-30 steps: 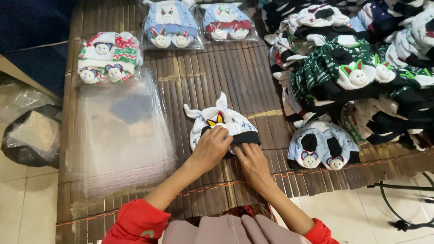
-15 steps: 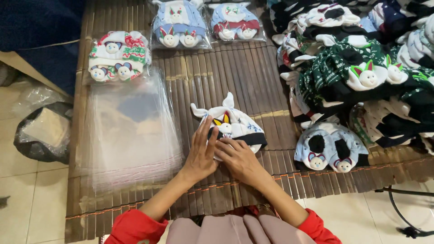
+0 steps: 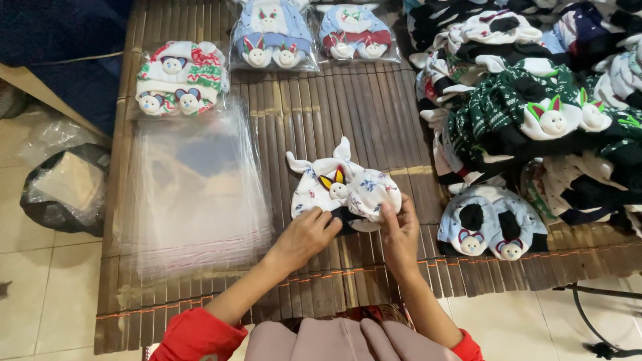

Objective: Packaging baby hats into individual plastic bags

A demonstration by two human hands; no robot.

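Pinching soft white knit hat (image 3: pixel 344 190) | both hands' (image 3: pixel 304 235) (image 3: pixel 399 230) grip seemingly clamped | slatted bamboo mat (image 3: pixel 321 120)

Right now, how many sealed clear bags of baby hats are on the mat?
3: one bagged set at upper left, two side by side at the top edge, blue and blue-red. More may lie beyond the frame.

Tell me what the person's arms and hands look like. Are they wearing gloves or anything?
No gloves. Both the left hand and the right hand are bare, with no rings or watch that I can see. The forearms are bare too. Bright red sleeves are pushed up near the elbows, one on each arm, and a pale pinkish cloth lies between them at the bottom edge.
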